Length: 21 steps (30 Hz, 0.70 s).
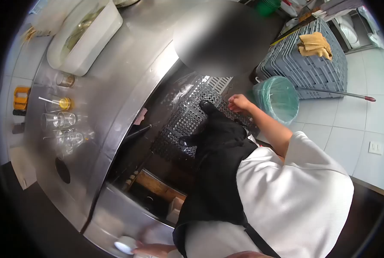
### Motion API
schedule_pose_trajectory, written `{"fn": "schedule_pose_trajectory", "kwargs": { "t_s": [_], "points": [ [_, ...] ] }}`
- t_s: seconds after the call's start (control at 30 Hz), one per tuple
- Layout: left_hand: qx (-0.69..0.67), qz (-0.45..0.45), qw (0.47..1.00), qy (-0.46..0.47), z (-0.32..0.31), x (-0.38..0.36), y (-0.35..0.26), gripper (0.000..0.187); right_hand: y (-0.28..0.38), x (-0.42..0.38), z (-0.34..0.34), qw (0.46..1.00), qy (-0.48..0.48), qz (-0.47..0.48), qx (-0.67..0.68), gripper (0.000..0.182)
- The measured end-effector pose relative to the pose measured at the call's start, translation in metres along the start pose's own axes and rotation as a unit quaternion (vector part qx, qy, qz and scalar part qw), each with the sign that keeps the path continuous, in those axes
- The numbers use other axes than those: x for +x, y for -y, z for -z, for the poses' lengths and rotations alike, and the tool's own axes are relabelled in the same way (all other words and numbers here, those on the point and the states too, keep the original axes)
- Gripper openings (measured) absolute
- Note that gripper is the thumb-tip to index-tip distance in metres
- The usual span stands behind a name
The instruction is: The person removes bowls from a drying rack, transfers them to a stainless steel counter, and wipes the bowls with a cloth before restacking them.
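Observation:
At the bottom edge, my left hand [142, 249] is blurred and partly cut off. Its fingers are at a small white round vessel [125, 245], which looks like a cup or bowl, over the steel counter. My right hand [240, 103] hangs by my side above the floor mat, near a lined bin. Its fingers are loosely bent and a little apart, with nothing visible in them. Along the far side of the counter [114, 77] stand several clear glasses [65, 120], one with a yellow piece [64, 103] and a white straw.
A white tub [86, 41] sits on the counter, near a round dark hole [62, 170]. Behind my right hand are the green-lined bin [278, 101], stacked grey crates [305, 60] with a tan cloth [315, 45], and a long handle [336, 91]. Black perforated matting [179, 122] covers the floor.

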<state>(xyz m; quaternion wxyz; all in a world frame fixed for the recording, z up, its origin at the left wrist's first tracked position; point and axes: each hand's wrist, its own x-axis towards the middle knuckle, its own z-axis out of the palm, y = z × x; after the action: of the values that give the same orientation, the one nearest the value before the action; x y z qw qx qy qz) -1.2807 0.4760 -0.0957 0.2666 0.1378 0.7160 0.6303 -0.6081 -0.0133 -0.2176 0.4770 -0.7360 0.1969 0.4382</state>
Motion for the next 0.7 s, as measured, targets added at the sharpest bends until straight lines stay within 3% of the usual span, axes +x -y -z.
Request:
{"fn": "schedule_pose_trajectory", "kwargs": {
  "t_s": [0.2, 0.33, 0.4, 0.43, 0.47, 0.5, 0.57, 0.6, 0.7],
  "points": [
    [-0.005, -0.092, 0.996, -0.013, -0.030, -0.059, 0.009, 0.033, -0.045, 0.030, 0.074, 0.987, -0.116, -0.013, -0.108, 0.020],
    [-0.009, -0.202, 0.979, 0.024, -0.084, -0.152, 0.035, 0.029, -0.063, 0.047, 0.114, 0.991, -0.079, -0.059, -0.086, 0.020],
    [0.024, -0.261, 0.958, 0.115, -0.127, -0.249, 0.049, 0.026, -0.072, 0.067, 0.140, 0.992, -0.057, -0.085, -0.076, 0.019],
    [-0.018, -0.315, 0.915, 0.253, -0.147, -0.266, 0.065, 0.025, -0.073, 0.077, 0.156, 0.993, -0.054, -0.087, -0.055, 0.020],
    [-0.064, -0.295, 0.879, 0.369, -0.169, -0.319, 0.068, 0.025, -0.072, 0.087, 0.176, 0.994, -0.052, -0.090, -0.032, 0.020],
    [-0.062, -0.313, 0.850, 0.419, -0.199, -0.347, 0.081, 0.026, -0.070, 0.097, 0.196, 0.994, -0.051, -0.093, -0.009, 0.021],
    [0.052, -0.384, 0.813, 0.435, -0.256, -0.433, 0.093, 0.032, -0.070, 0.122, 0.242, 0.996, -0.070, -0.050, 0.038, 0.017],
    [0.056, -0.271, 0.855, 0.439, -0.267, -0.521, 0.079, 0.033, -0.062, 0.130, 0.263, 0.993, -0.094, -0.038, 0.061, 0.016],
    [0.056, -0.275, 0.788, 0.549, -0.304, -0.680, 0.088, 0.027, -0.019, 0.146, 0.319, 0.983, -0.151, 0.044, 0.096, 0.014]
  ]
}}
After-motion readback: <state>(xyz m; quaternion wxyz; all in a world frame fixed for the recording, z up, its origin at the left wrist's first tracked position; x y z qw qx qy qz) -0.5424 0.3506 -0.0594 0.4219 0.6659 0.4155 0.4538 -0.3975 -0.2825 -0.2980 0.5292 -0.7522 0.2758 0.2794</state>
